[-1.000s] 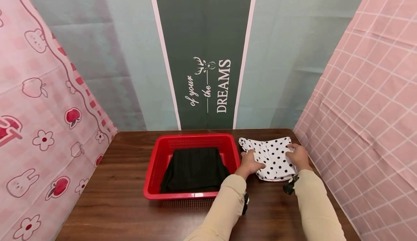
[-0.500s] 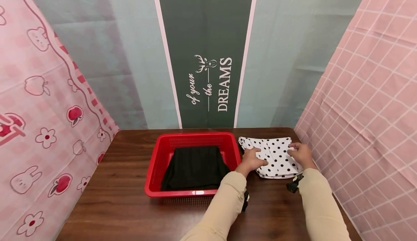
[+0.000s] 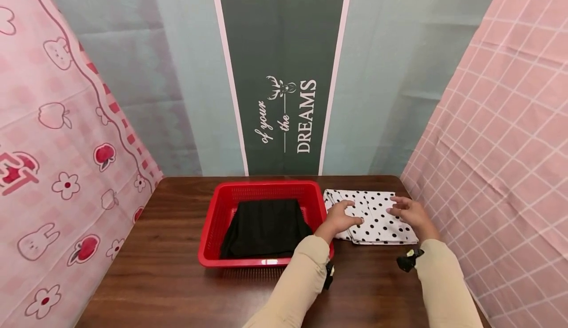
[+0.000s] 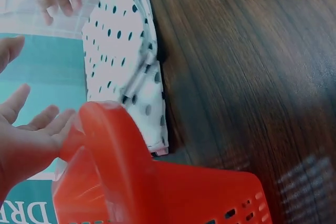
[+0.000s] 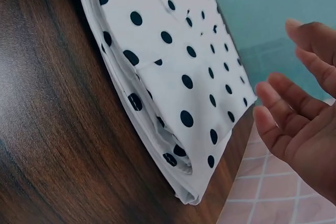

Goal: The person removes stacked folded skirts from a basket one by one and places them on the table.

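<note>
A folded white cloth with black dots lies flat on the brown table, right of a red basket. My left hand is over the cloth's left edge with fingers straight; the left wrist view shows this hand spread open beside the basket rim. My right hand hovers at the cloth's right edge. In the right wrist view that hand is open and apart from the cloth. A folded black cloth lies inside the basket.
Hanging cloths close in the table: pink printed on the left, pink checked on the right, and a grey-green one with white lettering behind. Bare wood lies in front of the basket and to its left.
Both hands have let go of the dotted cloth and opened. The cloth now lies flatter and squarer on the table. The right hand has drawn slightly away from it.
</note>
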The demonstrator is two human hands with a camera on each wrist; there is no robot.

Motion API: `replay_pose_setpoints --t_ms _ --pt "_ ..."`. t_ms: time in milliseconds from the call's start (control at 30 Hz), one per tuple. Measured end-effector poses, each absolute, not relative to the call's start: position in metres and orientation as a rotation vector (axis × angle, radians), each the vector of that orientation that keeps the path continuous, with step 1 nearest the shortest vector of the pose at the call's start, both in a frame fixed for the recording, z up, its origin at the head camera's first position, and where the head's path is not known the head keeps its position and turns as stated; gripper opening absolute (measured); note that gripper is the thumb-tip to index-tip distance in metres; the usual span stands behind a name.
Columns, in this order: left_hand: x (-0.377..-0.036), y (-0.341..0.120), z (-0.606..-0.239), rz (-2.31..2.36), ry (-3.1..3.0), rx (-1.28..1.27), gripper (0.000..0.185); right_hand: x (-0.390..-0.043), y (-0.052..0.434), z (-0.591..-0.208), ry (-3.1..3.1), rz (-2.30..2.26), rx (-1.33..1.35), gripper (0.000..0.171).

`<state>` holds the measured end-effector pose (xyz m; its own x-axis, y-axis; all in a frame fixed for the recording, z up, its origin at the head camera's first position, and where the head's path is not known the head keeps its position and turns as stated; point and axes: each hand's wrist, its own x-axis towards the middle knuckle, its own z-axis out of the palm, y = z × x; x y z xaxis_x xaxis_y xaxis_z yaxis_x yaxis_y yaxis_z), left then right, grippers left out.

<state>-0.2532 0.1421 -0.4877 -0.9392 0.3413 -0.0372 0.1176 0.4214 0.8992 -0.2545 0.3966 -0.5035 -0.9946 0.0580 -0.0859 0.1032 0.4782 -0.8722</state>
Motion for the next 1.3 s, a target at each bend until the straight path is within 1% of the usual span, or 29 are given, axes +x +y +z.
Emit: replay_pose_setpoints --t_ms 200,300,433,533,700,1000,1300 --pt "-0.248 0.133 -0.485 1.693 2.378 0.387 0.048 -0.245 0.39 -0.5 2.69 -1.545 0.056 0.06" --pt "-0.247 0.131 -0.485 1.741 2.336 0.384 0.046 -0.241 0.386 -0.501 2.692 -1.534 0.055 0.061" --pt "-0.245 0.124 -0.481 1.787 2.273 0.44 0.047 -0.235 0.38 -0.501 2.656 -1.588 0.039 0.066" --pt "-0.241 0.111 -0.478 1.788 2.234 0.503 0.047 -0.229 0.375 -0.499 2.619 -1.643 -0.025 0.068" --pt "-0.237 0.087 -0.478 1.787 2.17 0.579 0.049 -0.22 0.368 -0.5 2.589 -1.696 -0.077 0.065" --pt "-0.234 0.059 -0.479 1.779 2.212 0.636 0.051 -0.21 0.347 -0.501 2.54 -1.836 -0.14 0.061" --pt "-0.226 0.03 -0.48 1.813 2.161 0.642 0.051 -0.197 0.327 -0.492 2.516 -1.893 -0.293 0.056"
